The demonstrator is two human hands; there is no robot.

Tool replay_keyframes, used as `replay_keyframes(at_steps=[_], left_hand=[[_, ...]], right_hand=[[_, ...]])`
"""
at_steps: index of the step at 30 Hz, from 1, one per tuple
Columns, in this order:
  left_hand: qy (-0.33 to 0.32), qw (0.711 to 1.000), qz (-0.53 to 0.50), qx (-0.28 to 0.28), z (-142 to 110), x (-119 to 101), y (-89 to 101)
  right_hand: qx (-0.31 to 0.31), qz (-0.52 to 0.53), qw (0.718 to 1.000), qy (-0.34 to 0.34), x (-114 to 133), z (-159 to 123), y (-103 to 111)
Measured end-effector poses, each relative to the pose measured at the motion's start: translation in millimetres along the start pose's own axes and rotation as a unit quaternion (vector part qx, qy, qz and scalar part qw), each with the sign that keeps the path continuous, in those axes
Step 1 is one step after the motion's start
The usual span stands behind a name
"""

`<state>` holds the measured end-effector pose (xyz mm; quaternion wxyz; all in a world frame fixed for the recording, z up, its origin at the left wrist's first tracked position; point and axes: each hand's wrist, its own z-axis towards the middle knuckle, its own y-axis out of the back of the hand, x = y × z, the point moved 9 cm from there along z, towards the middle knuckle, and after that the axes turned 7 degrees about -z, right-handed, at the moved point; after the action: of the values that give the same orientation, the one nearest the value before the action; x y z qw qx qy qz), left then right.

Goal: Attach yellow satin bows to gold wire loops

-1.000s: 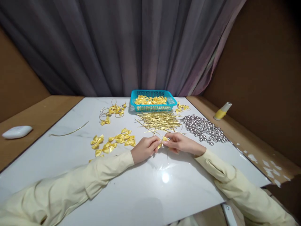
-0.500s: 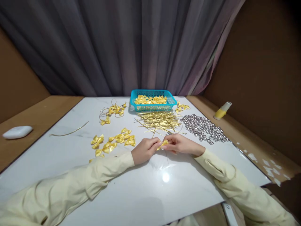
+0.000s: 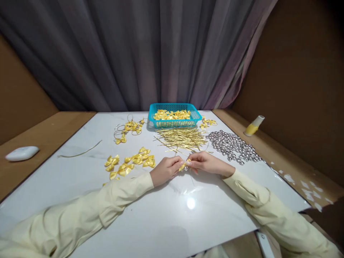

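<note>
Between my two hands, low over the white tabletop, is a yellow ribbon bow (image 3: 182,167). My left hand (image 3: 167,170) pinches its left side, and my right hand (image 3: 206,163) pinches it from the right. A small shiny silver bead (image 3: 186,168) shows at the bow, just under the fingertips. A thin wire end sticks out below my right fingers; the rest of it is hidden. Just beyond my hands lies a heap of gold wire ties (image 3: 182,138). Left of my left hand, several loose yellow bows (image 3: 137,158) lie on the table.
A blue basket (image 3: 174,124) of yellow bows stands at the back. Silver beads (image 3: 232,145) are spread to the right. Bows with wire loops (image 3: 131,126) lie back left. A single wire (image 3: 80,153), a white device (image 3: 22,153) and a yellow-white bottle (image 3: 254,126) sit farther out.
My right fingers have shifted slightly up on the bow, and the silver bead now shows beneath them. Both hands stay in nearly the same place; the view has tilted slightly.
</note>
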<state>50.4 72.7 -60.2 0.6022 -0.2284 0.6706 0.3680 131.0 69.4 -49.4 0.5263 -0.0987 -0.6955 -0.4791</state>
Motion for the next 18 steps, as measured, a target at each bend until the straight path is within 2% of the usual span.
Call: replay_keyframes(at_steps=[5, 18], left_hand=[[0.01, 1.0, -0.025, 0.002, 0.7, 4.7, -0.4], [0.0, 1.0, 0.011, 0.01, -0.3, 2.1, -1.0]], right_hand=[[0.003, 0.015, 1.0, -0.003, 1.1, 0.1, -0.8], [-0.004, 0.014, 1.0, -0.023, -2.5, -0.4, -2.7]])
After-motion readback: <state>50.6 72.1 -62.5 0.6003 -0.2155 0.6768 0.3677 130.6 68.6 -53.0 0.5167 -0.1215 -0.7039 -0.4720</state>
